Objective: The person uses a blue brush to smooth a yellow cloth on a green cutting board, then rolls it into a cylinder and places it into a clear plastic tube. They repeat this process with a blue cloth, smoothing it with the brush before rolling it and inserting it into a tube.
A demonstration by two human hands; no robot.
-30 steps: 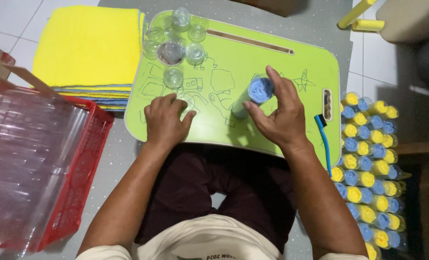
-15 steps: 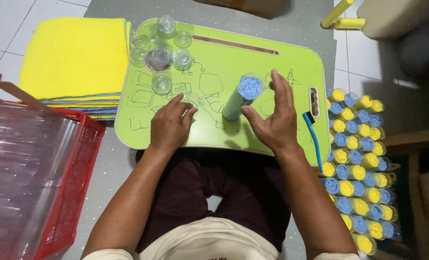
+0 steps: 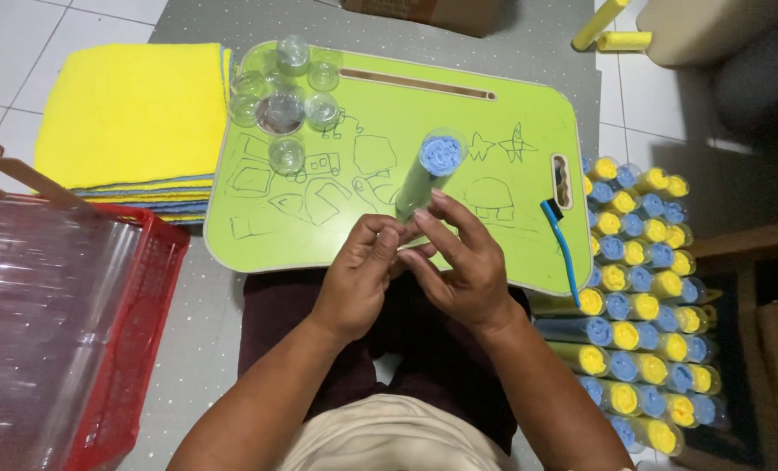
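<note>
We see both hands now joined at the base of the clear tube, lifted off the green worktop: left hand and right hand fingers pinch it, blue roll inside, loose caps beyond

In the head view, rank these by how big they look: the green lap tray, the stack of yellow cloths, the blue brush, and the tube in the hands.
1. green lap tray
2. stack of yellow cloths
3 and 4. blue brush and tube: similar in length; the tube is raised nearer the camera, so unsure.
</note>
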